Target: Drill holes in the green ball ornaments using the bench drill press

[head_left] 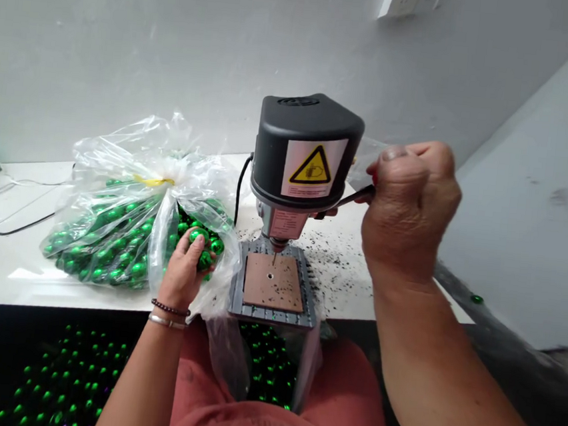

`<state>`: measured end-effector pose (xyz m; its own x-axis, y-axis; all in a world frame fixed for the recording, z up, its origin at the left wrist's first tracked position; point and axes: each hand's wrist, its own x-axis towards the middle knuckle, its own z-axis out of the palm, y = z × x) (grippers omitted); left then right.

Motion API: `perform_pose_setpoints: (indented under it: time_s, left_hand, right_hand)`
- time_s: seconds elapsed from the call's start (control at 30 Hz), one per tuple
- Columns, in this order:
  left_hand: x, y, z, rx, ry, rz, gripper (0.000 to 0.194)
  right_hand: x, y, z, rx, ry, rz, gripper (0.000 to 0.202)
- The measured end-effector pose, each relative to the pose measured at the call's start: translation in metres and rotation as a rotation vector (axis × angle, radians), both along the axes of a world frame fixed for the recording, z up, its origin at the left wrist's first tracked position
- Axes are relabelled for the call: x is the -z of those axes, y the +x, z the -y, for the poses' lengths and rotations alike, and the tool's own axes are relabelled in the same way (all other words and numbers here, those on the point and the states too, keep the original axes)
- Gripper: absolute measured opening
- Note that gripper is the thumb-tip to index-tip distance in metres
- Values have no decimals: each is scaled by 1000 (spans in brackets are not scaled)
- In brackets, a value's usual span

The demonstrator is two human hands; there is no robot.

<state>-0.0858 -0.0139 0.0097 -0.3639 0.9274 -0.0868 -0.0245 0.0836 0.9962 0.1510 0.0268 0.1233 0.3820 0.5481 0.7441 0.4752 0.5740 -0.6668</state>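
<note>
Left hand (184, 270): reaches into the open bag (128, 211) on the desk (17, 274), fingers curled around green beads (201, 242), just beside the drill.
Right hand (407, 208): fisted on the lever (353, 198), above the bare plate (273, 282).
Drill press (302, 151): at the desk's front edge, a bag (269, 365) of beads hanging below.

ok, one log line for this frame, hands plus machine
left hand: gripping green balls in clear bag | right hand: fist on black lever | mini drill press: bit above empty brown plate

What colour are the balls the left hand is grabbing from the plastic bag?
Shiny green. The balls under the left hand show best in the head view.
</note>
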Motion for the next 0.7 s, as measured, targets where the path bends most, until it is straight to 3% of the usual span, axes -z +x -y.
perform_pose_setpoints:
  time_s: [0.1,0.23,0.47,0.7]
  left_hand:
    - [-8,15,13,216,-75,429,34]
    - [-4,29,21,308,-144,690,28]
    - [1,44,23,227,-233,873,27]
    - [-2,47,22,165,-298,946,12]
  right_hand:
    - [1,0,-1,-7,25,10,28]
    - [2,1,1,-33,43,23,29]
    - [2,2,3,-49,42,21,29]
    - [3,3,4,-60,52,13,32]
